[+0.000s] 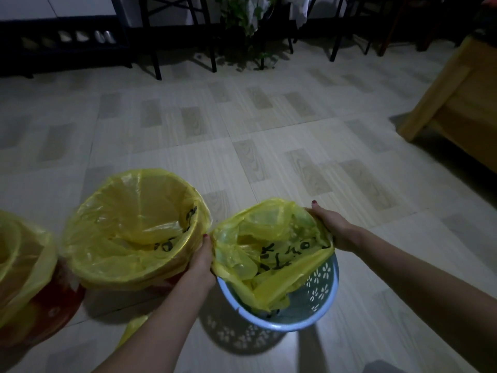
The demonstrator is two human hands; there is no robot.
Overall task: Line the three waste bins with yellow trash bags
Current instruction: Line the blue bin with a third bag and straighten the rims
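Dim, vignetted corners; floor (269,135) glare below; wide-angle edge distortion.

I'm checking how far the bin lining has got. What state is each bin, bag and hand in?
Middle bin: lined, bag folded over its rim.
Left bin: lined, partly out of view.
Blue bin: near rim still bare.
Its yellow bag: open, half fitted.
Left hand: gripping bag edge.
Right hand: gripping bag edge.

Three waste bins stood on the floor: one blue perforated bin (321,297) and two reddish bins, middle (166,281) and left (53,310). Three yellow trash bags were fitted, one per bin (271,246) (129,219) (18,254). A fourth yellow piece (133,328) was possibly another bag. Two hands were present, left (200,262) and right (332,227).
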